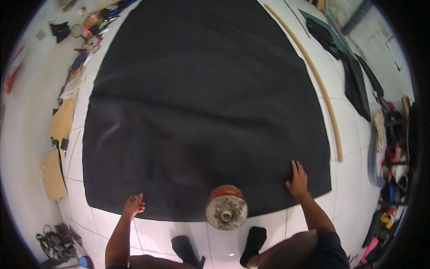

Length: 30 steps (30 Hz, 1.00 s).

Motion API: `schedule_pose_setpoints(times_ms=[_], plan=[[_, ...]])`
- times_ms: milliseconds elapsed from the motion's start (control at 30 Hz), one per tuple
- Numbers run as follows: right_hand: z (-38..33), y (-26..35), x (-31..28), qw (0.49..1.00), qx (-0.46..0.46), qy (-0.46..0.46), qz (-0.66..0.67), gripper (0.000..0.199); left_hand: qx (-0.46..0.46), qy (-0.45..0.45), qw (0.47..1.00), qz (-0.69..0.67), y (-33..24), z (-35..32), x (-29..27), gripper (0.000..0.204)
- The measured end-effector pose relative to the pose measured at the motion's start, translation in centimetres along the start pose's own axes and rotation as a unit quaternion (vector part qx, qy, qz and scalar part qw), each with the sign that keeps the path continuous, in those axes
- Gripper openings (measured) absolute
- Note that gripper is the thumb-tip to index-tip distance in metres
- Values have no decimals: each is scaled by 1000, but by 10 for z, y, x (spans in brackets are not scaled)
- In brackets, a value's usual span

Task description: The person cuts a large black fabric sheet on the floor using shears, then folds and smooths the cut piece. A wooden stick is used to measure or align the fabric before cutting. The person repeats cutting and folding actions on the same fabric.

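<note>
A large black cloth [201, 103] lies spread flat on the white tiled floor. My left hand [133, 206] rests on its near edge at the lower left, fingers curled over the hem. My right hand [297, 179] lies flat with fingers apart on the cloth's lower right corner. Between my hands, a round weight [226, 207] with a red band and a worn pale top sits on the near edge of the cloth. My two feet in black socks [253, 239] stand on the tiles just behind the weight.
A long wooden stick [323, 96] lies along the cloth's right side. Brown cardboard pieces [57, 148] and small clutter line the left. Dark cloth pieces [354, 80] and colourful scraps lie at the right. A tangled strap bundle [56, 242] sits at lower left.
</note>
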State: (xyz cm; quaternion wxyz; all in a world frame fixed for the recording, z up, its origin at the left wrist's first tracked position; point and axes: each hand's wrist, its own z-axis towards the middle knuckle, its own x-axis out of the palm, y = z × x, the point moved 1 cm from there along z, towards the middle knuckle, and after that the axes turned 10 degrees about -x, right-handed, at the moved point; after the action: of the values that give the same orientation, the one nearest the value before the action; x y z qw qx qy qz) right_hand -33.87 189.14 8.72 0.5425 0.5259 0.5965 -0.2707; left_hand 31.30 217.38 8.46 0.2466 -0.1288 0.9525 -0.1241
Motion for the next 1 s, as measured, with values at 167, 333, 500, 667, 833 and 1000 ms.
schedule_pose_setpoints(times_ms=[167, 333, 500, 667, 833, 1000], plan=[[-11, -12, 29, 999, -24, 13, -34, 93, 80, -110, 973, -189, 15, 34, 23, 69], [-10, -5, 8, 992, -42, 97, -67, 105, -30, -224, 925, -305, -22, 62, 22, 67], [-12, 24, 14, 975, -31, 163, -151, 112, -20, -194, 905, -378, -37, 92, 17, 57], [-19, 9, 42, 986, 58, 122, -98, 106, -67, -180, 934, -302, -74, 59, 19, 71], [-13, 51, 42, 982, -8, 126, -143, 103, 14, -108, 837, -537, -38, 108, -14, 36], [-15, 94, 35, 982, 2, 145, -125, 106, 169, -175, 786, -568, -23, 140, -69, 21]])
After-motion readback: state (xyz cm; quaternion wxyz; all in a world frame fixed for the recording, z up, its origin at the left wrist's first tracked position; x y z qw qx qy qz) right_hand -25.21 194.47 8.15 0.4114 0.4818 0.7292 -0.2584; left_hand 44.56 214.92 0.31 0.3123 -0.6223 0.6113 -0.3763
